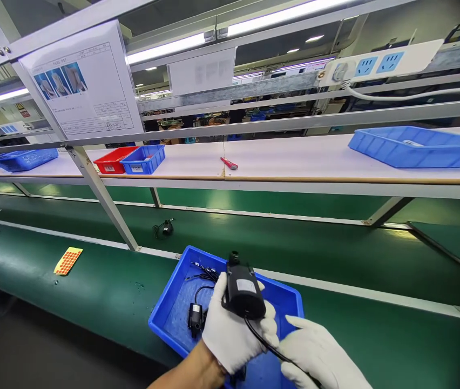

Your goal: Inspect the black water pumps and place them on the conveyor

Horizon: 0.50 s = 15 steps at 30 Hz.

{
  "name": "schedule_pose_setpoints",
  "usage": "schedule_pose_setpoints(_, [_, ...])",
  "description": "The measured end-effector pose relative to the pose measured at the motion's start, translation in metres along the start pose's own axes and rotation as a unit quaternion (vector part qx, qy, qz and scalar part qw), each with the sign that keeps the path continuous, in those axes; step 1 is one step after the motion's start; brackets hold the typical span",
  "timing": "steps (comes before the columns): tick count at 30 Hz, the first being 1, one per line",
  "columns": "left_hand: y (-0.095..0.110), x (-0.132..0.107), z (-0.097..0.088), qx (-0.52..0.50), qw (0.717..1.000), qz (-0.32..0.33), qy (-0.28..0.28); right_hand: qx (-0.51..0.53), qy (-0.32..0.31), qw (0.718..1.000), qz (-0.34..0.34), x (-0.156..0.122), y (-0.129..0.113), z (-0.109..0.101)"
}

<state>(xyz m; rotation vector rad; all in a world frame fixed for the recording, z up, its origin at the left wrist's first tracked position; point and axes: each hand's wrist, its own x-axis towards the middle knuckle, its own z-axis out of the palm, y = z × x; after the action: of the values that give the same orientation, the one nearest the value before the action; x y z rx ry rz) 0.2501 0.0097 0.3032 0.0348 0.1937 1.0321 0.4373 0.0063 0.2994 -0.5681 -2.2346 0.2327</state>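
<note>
My left hand [234, 329], in a white glove, is wrapped round a black water pump [243, 289] with a white label and a short nozzle at its far end. The pump is held above a blue bin [168, 316]. From its near end a black cable [260, 339] runs down towards my right hand [315, 351], also gloved. The right fingers are closed round the cable, with the thumb stretched along above it. Inside the bin lie another small black pump [195, 317] and a bundle of black cables [205, 273]. My hands hide part of the bin.
A sheet of orange stickers [68, 261] lies on the green bench [108, 292]. Behind, another pump [167, 227] with its cable rests on a green belt. The shelf above carries a red bin [110, 162], blue bins [416, 148] and a red cutter knife [229, 163]. A slanted metal post [106, 202] stands left.
</note>
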Motion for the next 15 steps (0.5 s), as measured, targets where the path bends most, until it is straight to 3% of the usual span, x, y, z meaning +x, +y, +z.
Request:
schedule_pose_setpoints(4, [0.006,0.004,-0.006,0.084,0.993,0.048,-0.069,0.031,-0.055,0.998,-0.001,-0.01,0.009,0.013])
schedule_pose_setpoints(9, [0.006,0.007,-0.007,0.121,0.985,0.065,-0.103,0.068,-0.05,0.996,0.013,-0.017,0.012,0.027])
schedule_pose_setpoints(13, [0.008,0.005,-0.015,0.151,0.983,0.072,-0.07,0.092,-0.063,0.993,0.043,-0.013,0.011,0.025])
schedule_pose_setpoints(15, [0.01,0.0,-0.017,0.21,0.971,0.111,-0.034,0.102,-0.046,0.99,0.086,-0.012,0.011,0.02])
